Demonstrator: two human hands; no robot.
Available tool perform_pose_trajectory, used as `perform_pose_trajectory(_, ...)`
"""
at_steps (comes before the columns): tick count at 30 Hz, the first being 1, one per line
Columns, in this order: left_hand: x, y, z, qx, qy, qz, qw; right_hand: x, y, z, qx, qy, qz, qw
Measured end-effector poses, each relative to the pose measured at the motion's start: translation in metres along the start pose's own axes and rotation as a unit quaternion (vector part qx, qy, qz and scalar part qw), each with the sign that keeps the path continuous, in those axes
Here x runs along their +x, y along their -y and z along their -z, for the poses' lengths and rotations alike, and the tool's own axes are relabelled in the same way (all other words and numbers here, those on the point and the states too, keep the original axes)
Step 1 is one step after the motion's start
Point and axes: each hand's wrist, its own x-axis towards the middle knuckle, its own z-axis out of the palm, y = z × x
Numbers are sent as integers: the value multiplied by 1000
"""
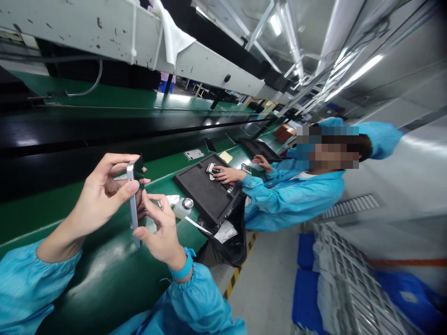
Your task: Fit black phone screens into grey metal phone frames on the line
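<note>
My left hand (101, 195) grips the top end of a thin silver phone (133, 204) held edge-on above the green bench (104, 274). My right hand (161, 228) pinches the phone's lower part from the right. A small dark piece (138, 168) sticks out at the phone's top, between my left fingers. Both my sleeves are blue.
A small white bottle with a metal cap (184, 207) stands just right of my hands. Beyond it lies a black foam tray (206, 188), where a co-worker in blue (293, 195) handles a phone. A black bag (230, 232) hangs off the bench edge. White crates (349, 279) stand on the floor.
</note>
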Motion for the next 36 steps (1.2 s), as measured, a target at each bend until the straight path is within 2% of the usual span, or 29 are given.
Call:
perform_pose_trajectory(4,-4,1,-16,-93,-82,94,988,3,-3,-2,-112,26,15,993)
perform_pose_trajectory(6,-4,7,-20,-127,-106,130,978,4,-2,-1,-127,18,22,992)
perform_pose_trajectory(8,-5,13,-21,-143,-77,165,973,8,0,4,-84,-45,27,995)
perform_pose_trajectory(10,-6,16,-23,-144,-20,203,968,14,5,11,-5,-89,-15,996)
perform_pose_trajectory(12,-9,15,-27,-119,16,223,967,21,9,18,60,-74,-92,991)
perform_pose_trajectory(14,-14,12,-30,-87,13,241,966,24,13,24,85,-42,-144,985)
perform_pose_trajectory(20,-33,21,-32,-51,42,265,962,7,30,32,103,-65,-153,981)
perform_pose_trajectory(23,-40,30,-38,27,-1,213,977,6,40,37,71,-60,-117,989)
perform_pose_trajectory(25,-40,33,-46,66,-18,166,984,11,41,39,52,-78,-93,991)
perform_pose_trajectory(27,-37,31,-54,70,-26,142,987,14,37,41,54,-101,-99,989)
perform_pose_trajectory(29,-34,27,-60,34,-8,152,988,12,30,42,77,-95,-143,982)
perform_pose_trajectory(32,-33,19,-64,-63,9,214,975,3,20,44,103,-71,-217,968)
perform_pose_trajectory(34,-32,15,-63,-122,-4,257,959,-5,19,43,100,-76,-214,969)
perform_pose_trajectory(36,-27,12,-57,-172,-32,274,946,-12,23,41,84,-50,-173,980)
